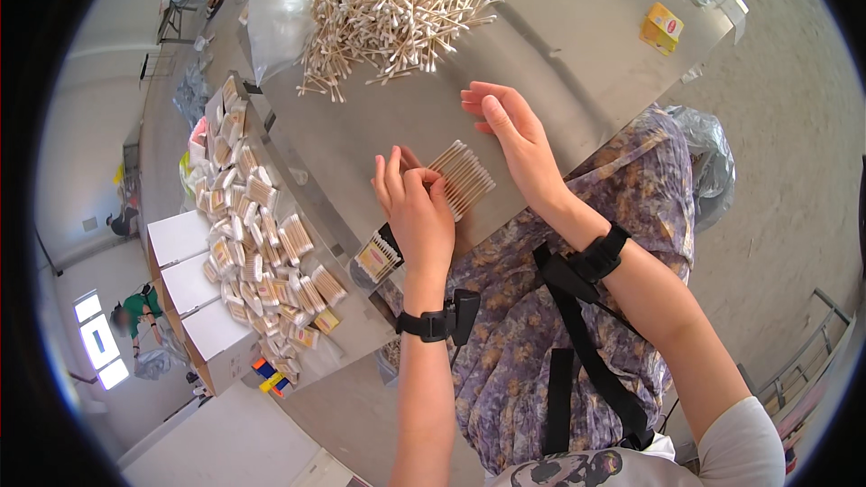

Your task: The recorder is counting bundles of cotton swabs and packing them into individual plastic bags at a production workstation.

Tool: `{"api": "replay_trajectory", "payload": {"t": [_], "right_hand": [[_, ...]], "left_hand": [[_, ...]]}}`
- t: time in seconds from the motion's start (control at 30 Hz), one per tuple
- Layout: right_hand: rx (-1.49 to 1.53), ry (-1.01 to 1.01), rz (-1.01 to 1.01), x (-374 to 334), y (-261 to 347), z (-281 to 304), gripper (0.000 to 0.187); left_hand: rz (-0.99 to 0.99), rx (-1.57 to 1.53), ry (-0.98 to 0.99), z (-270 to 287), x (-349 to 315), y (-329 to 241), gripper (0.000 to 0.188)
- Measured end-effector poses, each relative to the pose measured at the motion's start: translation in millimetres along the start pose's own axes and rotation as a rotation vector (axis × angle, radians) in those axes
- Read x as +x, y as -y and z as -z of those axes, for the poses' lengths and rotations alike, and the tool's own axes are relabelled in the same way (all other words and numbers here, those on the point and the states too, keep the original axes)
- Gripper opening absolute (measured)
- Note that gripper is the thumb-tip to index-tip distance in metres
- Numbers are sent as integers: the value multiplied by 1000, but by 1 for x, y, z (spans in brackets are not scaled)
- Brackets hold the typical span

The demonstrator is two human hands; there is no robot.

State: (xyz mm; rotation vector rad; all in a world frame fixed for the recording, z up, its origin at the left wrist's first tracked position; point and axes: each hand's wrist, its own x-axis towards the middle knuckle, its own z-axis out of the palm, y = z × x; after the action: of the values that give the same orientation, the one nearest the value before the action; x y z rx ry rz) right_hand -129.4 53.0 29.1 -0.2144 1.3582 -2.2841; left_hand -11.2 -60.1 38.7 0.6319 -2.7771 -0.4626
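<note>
A flat row of cotton swabs (465, 179), lined up side by side, lies at the fingertips of my left hand (419, 216), whose thumb and index finger close on its left edge. To the right, my right hand (521, 140) is raised above the metal table (577, 63), fingers stretched and slightly bent, with nothing in it. Beyond both hands rises a big loose heap of cotton swabs (388, 9). Just left of my left wrist, a filled pack of cotton swabs (377, 258) sits at the table's near edge.
Many packed swab bundles (262, 234) are piled on the left beside white boxes (194, 261). A clear plastic bag (281, 18) leans by the heap. A yellow packet (661, 29) lies at the table's far right. A person in green (140, 311) works in the left background.
</note>
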Motion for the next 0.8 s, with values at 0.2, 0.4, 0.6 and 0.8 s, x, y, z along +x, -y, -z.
{"api": "replay_trajectory", "payload": {"t": [0.2,0.4,0.6,0.8], "right_hand": [[5,-18,-13,1,-2,2,41],[9,-105,44,5,-10,8,37],[-11,-109,18,11,-26,10,37],[7,-97,-8,11,-24,8,37]], "left_hand": [[-20,-17,-76,9,0,-7,7],[-63,-30,-148,8,-5,-18,4],[-189,-432,-41,41,-12,-137,3],[-358,-709,274,24,-17,-238,30]]}}
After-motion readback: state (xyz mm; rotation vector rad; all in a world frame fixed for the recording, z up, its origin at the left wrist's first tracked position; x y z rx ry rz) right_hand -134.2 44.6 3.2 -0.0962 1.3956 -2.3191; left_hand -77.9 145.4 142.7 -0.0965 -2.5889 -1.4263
